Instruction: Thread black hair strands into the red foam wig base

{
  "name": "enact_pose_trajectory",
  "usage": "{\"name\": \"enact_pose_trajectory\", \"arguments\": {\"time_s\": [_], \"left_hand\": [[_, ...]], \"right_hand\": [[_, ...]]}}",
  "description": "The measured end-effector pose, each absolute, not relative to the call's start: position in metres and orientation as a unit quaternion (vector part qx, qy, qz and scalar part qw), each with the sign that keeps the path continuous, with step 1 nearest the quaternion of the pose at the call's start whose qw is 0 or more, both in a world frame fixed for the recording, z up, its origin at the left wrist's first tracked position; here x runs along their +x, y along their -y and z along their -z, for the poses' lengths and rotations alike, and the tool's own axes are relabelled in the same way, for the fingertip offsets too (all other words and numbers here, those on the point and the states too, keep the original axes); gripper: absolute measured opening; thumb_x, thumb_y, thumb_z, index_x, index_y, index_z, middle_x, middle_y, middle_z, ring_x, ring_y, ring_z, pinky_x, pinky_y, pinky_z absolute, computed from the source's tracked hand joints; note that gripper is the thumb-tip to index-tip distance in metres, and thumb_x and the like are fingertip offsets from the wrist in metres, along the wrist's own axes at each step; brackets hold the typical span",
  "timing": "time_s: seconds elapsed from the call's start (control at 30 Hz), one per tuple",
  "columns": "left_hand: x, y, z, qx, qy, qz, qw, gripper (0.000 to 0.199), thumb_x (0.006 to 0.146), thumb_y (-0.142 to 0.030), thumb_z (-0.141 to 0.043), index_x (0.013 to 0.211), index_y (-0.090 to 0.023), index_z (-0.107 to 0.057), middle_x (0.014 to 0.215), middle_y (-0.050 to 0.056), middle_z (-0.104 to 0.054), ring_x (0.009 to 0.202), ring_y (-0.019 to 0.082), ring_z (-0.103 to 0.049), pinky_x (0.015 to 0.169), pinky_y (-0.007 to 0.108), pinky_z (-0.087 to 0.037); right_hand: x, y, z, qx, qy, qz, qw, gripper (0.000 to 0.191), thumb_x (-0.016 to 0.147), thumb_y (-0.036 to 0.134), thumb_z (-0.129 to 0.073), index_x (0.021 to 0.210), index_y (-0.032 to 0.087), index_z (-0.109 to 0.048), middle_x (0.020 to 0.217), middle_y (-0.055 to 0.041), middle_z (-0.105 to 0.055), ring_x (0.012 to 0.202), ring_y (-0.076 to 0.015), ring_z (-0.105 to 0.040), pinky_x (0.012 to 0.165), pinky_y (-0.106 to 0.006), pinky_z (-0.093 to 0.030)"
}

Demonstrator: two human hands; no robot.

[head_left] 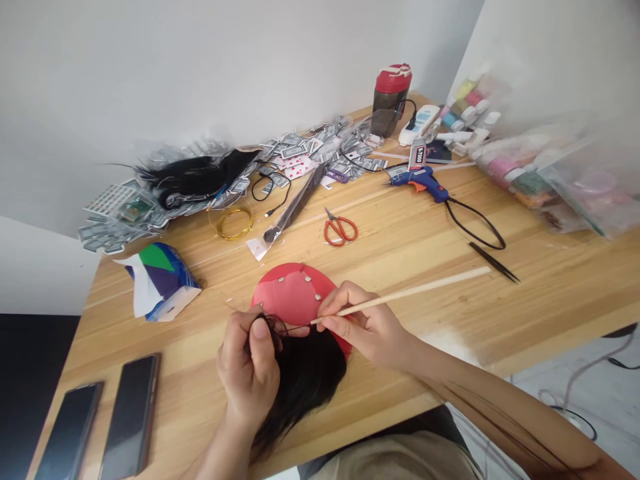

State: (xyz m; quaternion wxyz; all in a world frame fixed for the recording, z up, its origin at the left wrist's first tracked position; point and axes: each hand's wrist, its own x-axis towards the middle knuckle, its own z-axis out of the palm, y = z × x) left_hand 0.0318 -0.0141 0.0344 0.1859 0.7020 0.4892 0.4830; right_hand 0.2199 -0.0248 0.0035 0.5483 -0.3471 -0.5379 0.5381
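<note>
A red mask-like piece (287,300) with small studs lies near the table's front, and black hair (313,373) spreads over its lower part. My left hand (250,363) is closed on a lock of the black hair at the piece's left edge. Between the thumb and fingers of my right hand (367,323) is a thin pale wooden stick (425,287). The stick's near tip meets the top of the hair, by the red surface, and its far end points right. A few strands run from my left hand toward that tip.
Beyond the piece lie red-handled scissors (341,228), a blue glue gun (420,181), black tweezers (495,263) and a gold wire coil (235,223). Two phones (131,417) and a tissue pack (163,280) are at left. Playing cards (297,163) and more black hair (195,177) line the wall.
</note>
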Motion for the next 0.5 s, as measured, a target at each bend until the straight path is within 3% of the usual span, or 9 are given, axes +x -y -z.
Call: {"name": "enact_pose_trajectory", "arguments": {"time_s": [0.5], "left_hand": [[0.023, 0.0147, -0.028, 0.738, -0.457, -0.476, 0.14, 0.023, 0.106, -0.039, -0.048, 0.094, -0.022, -0.057, 0.058, -0.005, -0.059, 0.052, 0.013, -0.06, 0.055, 0.026, -0.05]], "right_hand": [[0.2201, 0.0239, -0.0058, -0.352, 0.515, -0.569, 0.537, 0.029, 0.098, 0.048, -0.066, 0.091, 0.02, -0.062, 0.087, -0.0041, -0.07, 0.08, -0.0176, -0.069, 0.074, -0.032, -0.052]]}}
